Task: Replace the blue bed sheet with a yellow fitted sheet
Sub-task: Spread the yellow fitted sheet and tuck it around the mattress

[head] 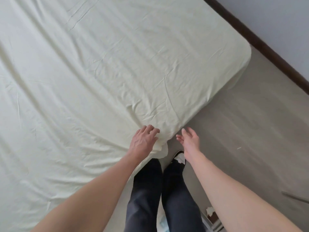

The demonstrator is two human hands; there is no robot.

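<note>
- A pale yellow fitted cotton sheet (103, 67) covers the whole top of the bed's mattress and wraps down over its right-hand corner (240, 54) near the wall.
- The sheet lies mostly flat, with long shallow creases running across it and a cluster of sharper wrinkles near the edge just above the hands.
- The left hand (143, 141) rests palm-down on the sheet at the near edge of the mattress; its fingers (150, 129) are spread slightly and bent loosely onto the cloth, pressing rather than gripping.
- Just beside that hand, a small loose fold of the sheet (163, 151) hangs down over the mattress edge, above the person's legs.
- The right hand (189, 139) hovers off the mattress, near the edge and close to the left hand, palm turned inward; its fingers (179, 137) are apart and relaxed, holding nothing.
- Both bare forearms reach in from the bottom of the view.
- The person stands tight against the bed in dark blue-grey trousers (167, 195), with a black-and-white shoe (179, 157) showing below the right wrist.
- A light grey-beige floor (250, 131) runs to the right of the bed, bordered by a dark brown skirting board (260, 41) under a pale grey wall (284, 17).
</note>
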